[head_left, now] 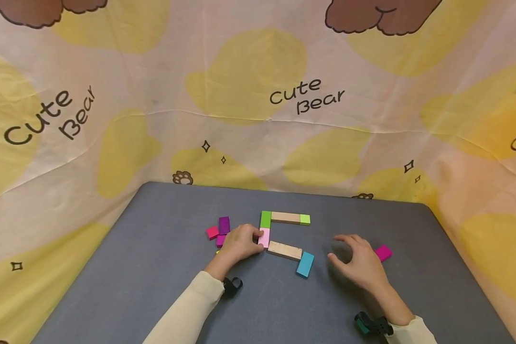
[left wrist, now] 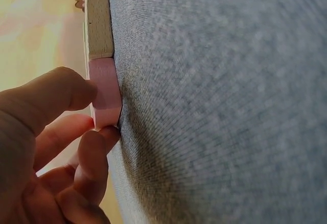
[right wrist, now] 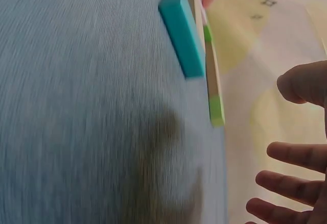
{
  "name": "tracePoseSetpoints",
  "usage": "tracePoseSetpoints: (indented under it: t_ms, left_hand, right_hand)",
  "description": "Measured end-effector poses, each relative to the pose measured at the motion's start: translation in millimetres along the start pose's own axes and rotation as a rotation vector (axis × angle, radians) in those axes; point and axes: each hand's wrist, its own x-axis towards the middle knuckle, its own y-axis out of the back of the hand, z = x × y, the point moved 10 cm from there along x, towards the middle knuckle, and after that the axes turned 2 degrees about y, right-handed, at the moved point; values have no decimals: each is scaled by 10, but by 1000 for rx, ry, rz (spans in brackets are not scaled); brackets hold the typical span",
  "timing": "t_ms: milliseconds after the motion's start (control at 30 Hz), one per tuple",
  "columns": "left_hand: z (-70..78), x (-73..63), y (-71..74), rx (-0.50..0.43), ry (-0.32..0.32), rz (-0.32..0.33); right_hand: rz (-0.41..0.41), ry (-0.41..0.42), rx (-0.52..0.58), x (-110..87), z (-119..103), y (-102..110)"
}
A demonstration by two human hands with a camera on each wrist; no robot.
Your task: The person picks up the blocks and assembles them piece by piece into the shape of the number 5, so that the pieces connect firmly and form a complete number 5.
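With thumb and fingers my left hand [head_left: 241,244] pinches the light pink block [head_left: 263,238], which lies flat on the table below a green block [head_left: 265,219]. In the left wrist view the thumb lies on the pink block [left wrist: 106,94], whose far end meets a wooden block [left wrist: 99,22]. One natural wood block [head_left: 285,250] runs from near the pink one toward a tilted blue block [head_left: 305,264]. Another wooden block [head_left: 285,218] joins the green block to a small lime block [head_left: 305,220]. My right hand [head_left: 359,262] hovers right of the blue block, fingers spread, holding nothing.
Beyond the right hand lies a magenta block [head_left: 383,253], partly covered by it. Left of the left hand sit a purple block [head_left: 224,225], a red-pink block [head_left: 212,232] and others half hidden. A printed curtain [head_left: 249,157] hangs behind the grey table [head_left: 176,215].
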Motion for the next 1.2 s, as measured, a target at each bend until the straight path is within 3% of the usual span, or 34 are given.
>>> tracePoseSetpoints:
  t_ms: [500,833,1200]
  left_hand:
    - [18,7,28,8,-1,2]
    - [18,1,31,8,-12,9]
    - [-6,-1,-5,11,5,-7]
  right_hand:
    - [108,-58,0,-87,513,364]
    - [100,-94,-39,-139,750,403]
    - [34,-162,-88,-214,957,363]
